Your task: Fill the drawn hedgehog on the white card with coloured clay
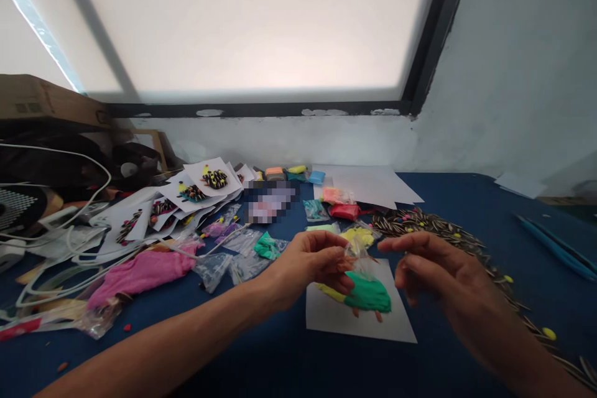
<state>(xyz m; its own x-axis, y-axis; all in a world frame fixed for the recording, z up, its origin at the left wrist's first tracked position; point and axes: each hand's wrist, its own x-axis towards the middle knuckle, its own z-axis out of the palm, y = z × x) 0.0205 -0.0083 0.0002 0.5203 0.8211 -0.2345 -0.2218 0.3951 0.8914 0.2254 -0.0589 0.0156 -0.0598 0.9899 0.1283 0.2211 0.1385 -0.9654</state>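
Note:
My left hand pinches a small clear plastic bag with some orange-brown clay in it. To the right of the bag is my right hand, its index finger stretched toward the bag and nothing visible in its fingers. Below both hands lies a white paper sheet bearing a flat clay figure. The figure has a green body, a yellow part at its left and two short brown legs. My left hand and the bag cover its upper part.
Striped sunflower seeds spread along the right. Behind my hands lie bagged clays, including a red pack and a yellow one. Finished seed pictures, a pink cloth and white cables crowd the left. Blue tweezers rest far right.

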